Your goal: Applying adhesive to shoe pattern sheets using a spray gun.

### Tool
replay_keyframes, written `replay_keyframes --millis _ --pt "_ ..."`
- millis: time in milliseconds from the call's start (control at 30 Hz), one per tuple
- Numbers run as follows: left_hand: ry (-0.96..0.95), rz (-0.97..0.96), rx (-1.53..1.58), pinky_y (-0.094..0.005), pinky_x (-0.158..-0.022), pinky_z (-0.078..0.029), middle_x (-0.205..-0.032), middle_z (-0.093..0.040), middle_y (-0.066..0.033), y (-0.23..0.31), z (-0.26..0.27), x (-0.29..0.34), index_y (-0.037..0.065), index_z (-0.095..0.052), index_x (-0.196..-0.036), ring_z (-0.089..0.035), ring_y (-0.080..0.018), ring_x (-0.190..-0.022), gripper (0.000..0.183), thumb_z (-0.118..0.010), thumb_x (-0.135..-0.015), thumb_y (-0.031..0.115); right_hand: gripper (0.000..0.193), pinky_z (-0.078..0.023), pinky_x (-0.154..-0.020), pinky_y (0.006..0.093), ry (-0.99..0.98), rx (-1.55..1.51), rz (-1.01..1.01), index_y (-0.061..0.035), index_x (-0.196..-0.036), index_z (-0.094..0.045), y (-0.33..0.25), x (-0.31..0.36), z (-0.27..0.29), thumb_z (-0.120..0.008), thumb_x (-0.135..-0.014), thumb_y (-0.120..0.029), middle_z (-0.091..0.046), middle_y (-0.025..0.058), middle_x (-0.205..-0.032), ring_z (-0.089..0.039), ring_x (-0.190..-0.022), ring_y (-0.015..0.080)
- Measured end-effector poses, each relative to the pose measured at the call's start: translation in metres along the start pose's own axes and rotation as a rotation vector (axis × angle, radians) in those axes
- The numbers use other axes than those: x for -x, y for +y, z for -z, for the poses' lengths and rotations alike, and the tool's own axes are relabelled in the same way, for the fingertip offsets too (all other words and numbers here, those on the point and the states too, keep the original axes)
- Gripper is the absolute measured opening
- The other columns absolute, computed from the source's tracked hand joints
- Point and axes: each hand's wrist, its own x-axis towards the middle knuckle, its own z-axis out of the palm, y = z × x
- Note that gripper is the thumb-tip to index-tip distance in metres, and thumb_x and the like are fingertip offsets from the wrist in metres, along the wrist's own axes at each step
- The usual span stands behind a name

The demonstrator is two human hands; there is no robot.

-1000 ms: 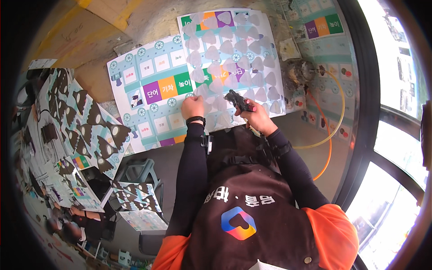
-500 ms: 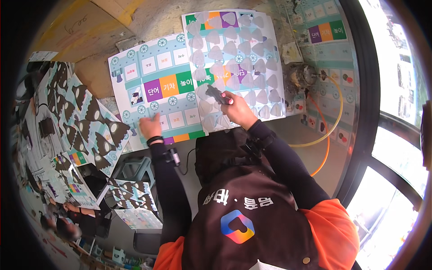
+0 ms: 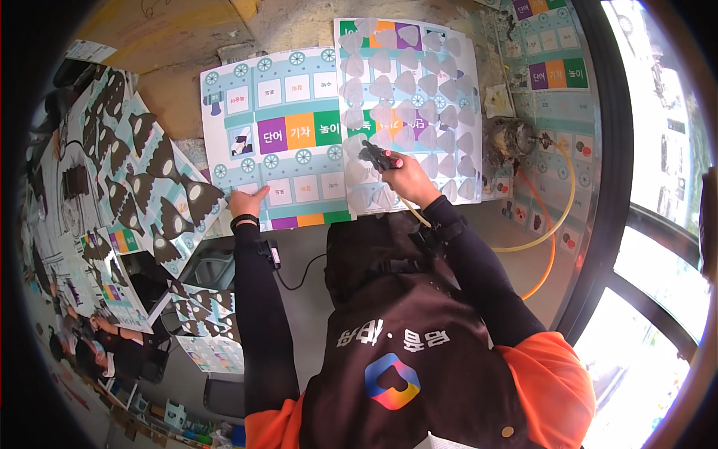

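Observation:
My right hand (image 3: 410, 182) is closed round a black spray gun (image 3: 380, 157) with a red end. A pale yellow hose trails from the gun past my wrist. Under its nozzle lies a sheet covered in rows of grey, rounded-triangle pieces (image 3: 404, 82). To the left is a printed card sheet (image 3: 299, 198) with train wheels, white boxes and purple, orange and green blocks; its right side meets the covered sheet. On its near left part rests my left hand (image 3: 247, 203), thumb stretched out, other fingertips partly hidden.
A stained metal device (image 3: 511, 142) with yellow and orange hoses (image 3: 550, 243) stands to the right. Printed sheets bearing dark cut shapes (image 3: 142, 183) spread on the left. Cardboard (image 3: 161, 41) covers the far side. A stool (image 3: 206, 269) and other people are at lower left.
My left hand has come to rest on the printed sheet, its blur gone. The view has shifted, with the sheets appearing slightly further right. The spray gun stays over the grey pieces.

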Motion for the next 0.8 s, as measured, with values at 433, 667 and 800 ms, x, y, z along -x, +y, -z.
replay_keyframes --millis 433,667,800 --pt "-0.004 0.03 -0.026 -0.0452 -0.081 -0.055 -0.088 -0.073 -0.0233 -0.002 -0.003 -0.004 -0.005 -0.066 -0.086 -0.071 -0.0381 -0.085 0.064 -0.094 -0.059 0.045 0.037 -0.05 -0.078 0.0424 0.151 -0.091 -0.012 0.0007 -0.114 -0.063 0.005 -0.004 0.001 -0.064 -0.082 -0.017 -0.067 0.0255 -0.089 -0.064 -0.084 0.0425" --pt "-0.004 0.019 -0.035 -0.0449 -0.084 -0.055 -0.092 -0.073 -0.0241 -0.002 -0.004 -0.005 -0.006 -0.066 -0.09 -0.071 -0.0391 -0.09 0.068 -0.094 -0.059 0.048 0.035 -0.05 -0.079 0.0426 0.067 -0.006 -0.068 0.0015 -0.111 -0.064 0.003 0.011 0.004 -0.064 -0.081 -0.017 -0.068 0.0243 -0.089 -0.065 -0.085 0.041" --pt "-0.037 0.057 -0.04 -0.0447 -0.084 -0.055 -0.091 -0.073 -0.0245 0.001 -0.002 -0.005 -0.007 -0.067 -0.09 -0.071 -0.0396 -0.089 0.068 -0.094 -0.059 0.047 0.035 -0.05 -0.079 0.0424 0.096 -0.088 -0.012 0.0 -0.111 -0.064 0.0 0.008 0.001 -0.064 -0.08 -0.016 -0.068 0.0238 -0.088 -0.065 -0.085 0.0414"
